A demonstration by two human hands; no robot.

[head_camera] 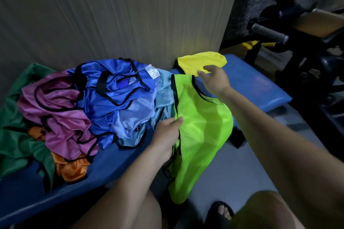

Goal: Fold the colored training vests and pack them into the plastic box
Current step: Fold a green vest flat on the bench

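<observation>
Lime-green vest (202, 132) lies half on the blue padded surface (260, 87), half hanging off its near edge toward the floor. Long axis runs from the shoulder straps, at the far end near the wall, down to the hem hanging by the person's knee. Black trim marks the left edge.

Left hand (166, 132): grip closed, thumb and fingers pinching that left trimmed edge about midway along the vest's length.

Right hand (216, 79): grip open, fingers spread, holding nothing. It hovers over the vest's far right strap, just in front of a yellow vest (202, 61) lying bunched at the wall end of the surface. Whether the fingertips touch the yellow fabric cannot be told.

Judgement: the strap end lies directly below and slightly nearer than the right hand, so the right hand is the closer one to take it; the fold would then go across the long axis, top toward hem.

Unsorted pile (83, 106) of blue, purple, orange and green vests sits just left of the lime vest. Plastic box not in view.
</observation>
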